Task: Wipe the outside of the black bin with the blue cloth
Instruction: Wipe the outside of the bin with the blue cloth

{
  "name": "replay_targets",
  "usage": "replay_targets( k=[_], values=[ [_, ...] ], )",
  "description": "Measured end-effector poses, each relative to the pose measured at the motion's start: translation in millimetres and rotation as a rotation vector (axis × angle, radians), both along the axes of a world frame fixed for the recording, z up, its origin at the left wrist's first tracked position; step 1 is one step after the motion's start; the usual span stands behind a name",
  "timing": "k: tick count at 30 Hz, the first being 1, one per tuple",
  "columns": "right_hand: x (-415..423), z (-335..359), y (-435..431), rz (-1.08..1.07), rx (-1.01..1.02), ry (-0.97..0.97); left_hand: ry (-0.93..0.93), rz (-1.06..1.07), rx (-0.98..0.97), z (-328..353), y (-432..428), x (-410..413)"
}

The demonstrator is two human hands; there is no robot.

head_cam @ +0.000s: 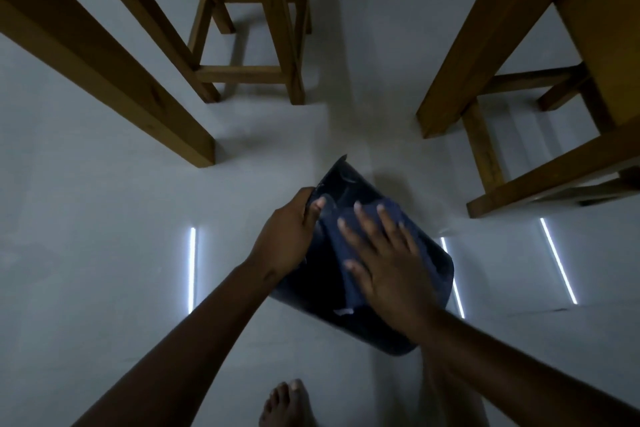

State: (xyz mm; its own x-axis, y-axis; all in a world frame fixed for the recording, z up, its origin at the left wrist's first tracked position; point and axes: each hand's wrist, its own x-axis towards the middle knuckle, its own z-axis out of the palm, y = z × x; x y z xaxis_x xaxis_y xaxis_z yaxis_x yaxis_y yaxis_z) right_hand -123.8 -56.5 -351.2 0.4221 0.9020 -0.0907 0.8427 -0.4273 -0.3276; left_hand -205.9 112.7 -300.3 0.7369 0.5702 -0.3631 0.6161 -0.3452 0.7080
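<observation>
The black bin [349,180] lies tipped on its side on the pale floor, low in the middle of the head view. My left hand [289,236] grips the bin's left edge, fingers curled over it. A dark blue cloth [341,263] is spread over the bin's upturned side. My right hand [384,260] lies flat on the cloth with fingers spread, pressing it against the bin. Part of the cloth and much of the bin's wall are hidden under my hands.
Wooden table and chair legs [114,80] stand at upper left, a wooden stool [252,73] behind, and more wooden furniture [519,80] at right. A bare foot [287,406] shows at the bottom. Thin strips of reflected light [192,267] streak the floor.
</observation>
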Motion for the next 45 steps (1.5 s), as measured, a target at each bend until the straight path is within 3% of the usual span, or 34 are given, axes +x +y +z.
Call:
replay_targets(
  k=[4,10,12,14,17,22,27,30,32,34,36,38,40,42,45],
  values=[
    [32,-2,7,-0.347,0.0,0.213,0.015,0.023,-0.007,4,1,3],
    [-10,2,-8,0.011,0.016,0.022,-0.048,0.054,0.02,-4,0,2],
    [19,-3,8,-0.046,0.035,0.035,-0.099,0.088,-0.057,-4,0,-4],
    [52,-6,15,-0.226,0.051,0.186,-0.094,0.05,-0.099,-7,1,-17],
    [50,-6,-2,-0.341,0.054,0.243,-0.009,-0.007,0.016,-10,0,-33],
    [-12,2,-16,-0.058,0.002,0.012,-0.07,-0.063,0.172,-8,4,-13],
    [53,-16,3,-0.311,0.088,0.381,-0.039,-0.059,0.061,-4,6,-4],
    [21,-7,-20,-0.4,-0.041,0.224,-0.025,-0.035,0.134,-6,4,-4],
    [-13,1,-26,-0.199,-0.105,0.038,-0.021,-0.034,0.142,-9,3,-5],
    [-19,0,-18,-0.017,-0.037,-0.032,-0.038,-0.04,0.143,-10,4,-3],
    [7,-5,-1,-0.038,0.019,0.007,-0.051,-0.047,0.137,-9,3,0],
    [38,-6,6,-0.27,0.047,0.231,-0.044,-0.051,0.14,-8,4,2],
    [39,-4,-4,-0.405,0.036,0.29,-0.028,-0.038,0.133,-7,4,2],
    [5,0,-16,-0.308,-0.031,0.098,-0.011,-0.028,0.14,-9,4,0],
    [-27,1,-18,-0.073,-0.025,0.011,-0.043,-0.022,0.126,-11,3,-2]
  ],
)
